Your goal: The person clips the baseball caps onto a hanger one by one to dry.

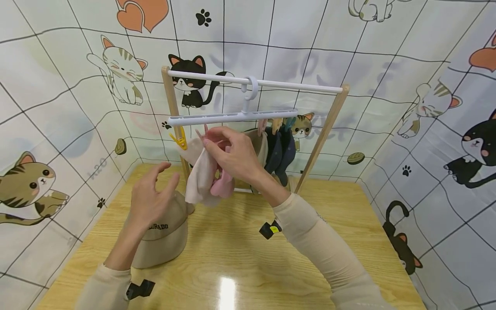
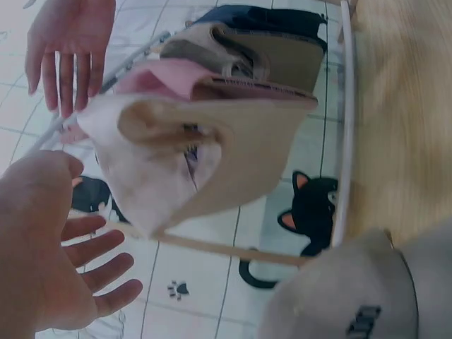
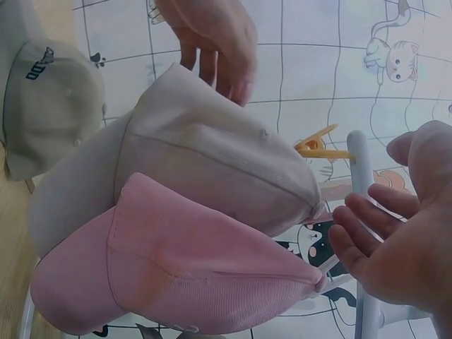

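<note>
My right hand (image 1: pixel 236 155) is beside the clothespins under a white hanger (image 1: pixel 224 117), close to the tops of a cream cap (image 1: pixel 199 178) and a pink cap (image 1: pixel 222 185). In the right wrist view its fingers are loosely extended and hold nothing. Both caps hang by their back edges from pale pink pins. Left of the cream cap, my left hand (image 1: pixel 149 200) is held in the air, fingers spread and nothing in them. A yellow clothespin (image 1: pixel 180 140) hangs at the hanger's left end; whether it touches the cream cap I cannot tell.
Farther right on the hanger hang a navy cap (image 1: pixel 284 148) and a grey-beige cap (image 2: pixel 286 63). The hanger hooks over the white rod (image 1: pixel 302 86) of a wooden-legged rack. A khaki cap (image 1: pixel 159 247) lies on the wooden table (image 1: pixel 240 258), below my left hand.
</note>
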Demonstrator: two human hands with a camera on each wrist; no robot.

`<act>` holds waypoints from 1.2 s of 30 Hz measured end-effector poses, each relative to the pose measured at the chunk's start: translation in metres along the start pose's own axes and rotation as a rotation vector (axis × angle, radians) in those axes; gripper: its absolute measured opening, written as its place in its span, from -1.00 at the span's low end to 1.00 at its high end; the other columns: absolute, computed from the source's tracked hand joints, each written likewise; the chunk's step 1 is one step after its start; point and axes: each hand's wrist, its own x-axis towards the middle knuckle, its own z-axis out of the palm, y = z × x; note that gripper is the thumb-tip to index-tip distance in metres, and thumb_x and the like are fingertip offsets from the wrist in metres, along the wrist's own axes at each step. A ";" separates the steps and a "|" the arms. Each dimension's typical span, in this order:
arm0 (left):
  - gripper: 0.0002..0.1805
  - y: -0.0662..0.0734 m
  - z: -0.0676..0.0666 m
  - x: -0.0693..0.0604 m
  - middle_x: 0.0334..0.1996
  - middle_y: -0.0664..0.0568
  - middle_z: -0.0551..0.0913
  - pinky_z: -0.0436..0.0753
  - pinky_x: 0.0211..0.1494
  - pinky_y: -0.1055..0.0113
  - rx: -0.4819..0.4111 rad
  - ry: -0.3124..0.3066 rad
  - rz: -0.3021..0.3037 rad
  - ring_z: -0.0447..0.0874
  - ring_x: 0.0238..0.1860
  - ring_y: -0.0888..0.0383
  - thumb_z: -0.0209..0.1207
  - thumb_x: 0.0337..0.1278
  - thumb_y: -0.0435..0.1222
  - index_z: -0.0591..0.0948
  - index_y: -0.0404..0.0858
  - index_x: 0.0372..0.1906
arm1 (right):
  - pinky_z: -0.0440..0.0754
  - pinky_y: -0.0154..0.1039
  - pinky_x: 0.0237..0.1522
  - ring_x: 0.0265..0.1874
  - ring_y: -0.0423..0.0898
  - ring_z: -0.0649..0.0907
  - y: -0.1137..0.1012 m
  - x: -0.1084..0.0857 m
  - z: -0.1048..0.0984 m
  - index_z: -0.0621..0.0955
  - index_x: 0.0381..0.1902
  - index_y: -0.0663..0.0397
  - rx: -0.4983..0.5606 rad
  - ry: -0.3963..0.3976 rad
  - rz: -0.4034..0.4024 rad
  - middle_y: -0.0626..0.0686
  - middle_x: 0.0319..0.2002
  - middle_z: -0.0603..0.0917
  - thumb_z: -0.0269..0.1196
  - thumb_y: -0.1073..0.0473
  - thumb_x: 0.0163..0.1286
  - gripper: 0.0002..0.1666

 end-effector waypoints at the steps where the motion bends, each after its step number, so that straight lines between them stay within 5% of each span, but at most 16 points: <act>1: -0.48 -0.004 -0.002 -0.001 0.42 -0.26 0.74 0.59 0.45 -0.35 0.006 -0.008 0.019 0.69 0.44 -0.36 0.29 0.65 -0.09 0.66 -0.30 0.46 | 0.85 0.07 0.20 0.03 0.04 0.86 -0.001 0.000 0.000 0.73 0.33 0.14 0.004 -0.001 -0.002 0.12 0.17 0.85 0.32 0.05 0.70 -0.59; 7: -0.52 -0.026 -0.011 -0.007 0.43 -0.38 0.67 0.53 0.45 -0.48 0.009 -0.047 0.155 0.61 0.48 -0.45 0.32 0.61 -0.25 0.64 -0.44 0.41 | 0.84 -0.01 0.18 -0.02 -0.02 0.85 -0.004 0.001 0.003 0.74 0.32 0.17 0.023 0.009 -0.025 0.10 0.10 0.86 0.34 0.07 0.69 -0.59; 12: -0.53 -0.046 -0.014 -0.009 0.40 -0.41 0.66 0.53 0.40 -0.47 0.023 -0.085 0.179 0.60 0.45 -0.47 0.33 0.61 -0.29 0.63 -0.48 0.40 | 0.85 -0.01 0.21 0.00 -0.01 0.85 -0.006 0.001 0.006 0.73 0.33 0.19 0.055 0.002 -0.028 0.12 0.11 0.85 0.34 0.11 0.68 -0.60; 17: -0.49 -0.065 -0.015 -0.011 0.42 -0.46 0.64 0.47 0.45 -0.52 0.059 -0.140 0.122 0.54 0.48 -0.52 0.30 0.65 -0.23 0.60 -0.47 0.44 | 0.84 0.03 0.25 0.06 0.01 0.84 -0.007 0.001 0.012 0.73 0.32 0.19 0.068 -0.020 -0.035 0.14 0.13 0.84 0.32 0.10 0.68 -0.59; 36: -0.19 -0.125 -0.014 -0.018 0.59 -0.67 0.37 0.35 0.61 -0.56 0.215 -0.433 -0.123 0.33 0.59 -0.68 0.01 0.81 0.00 0.27 -0.60 0.68 | 0.73 -0.35 0.38 0.27 0.06 0.82 -0.017 0.005 0.030 0.66 0.40 0.26 -0.001 -0.039 -0.033 0.21 0.31 0.80 0.29 0.11 0.66 -0.50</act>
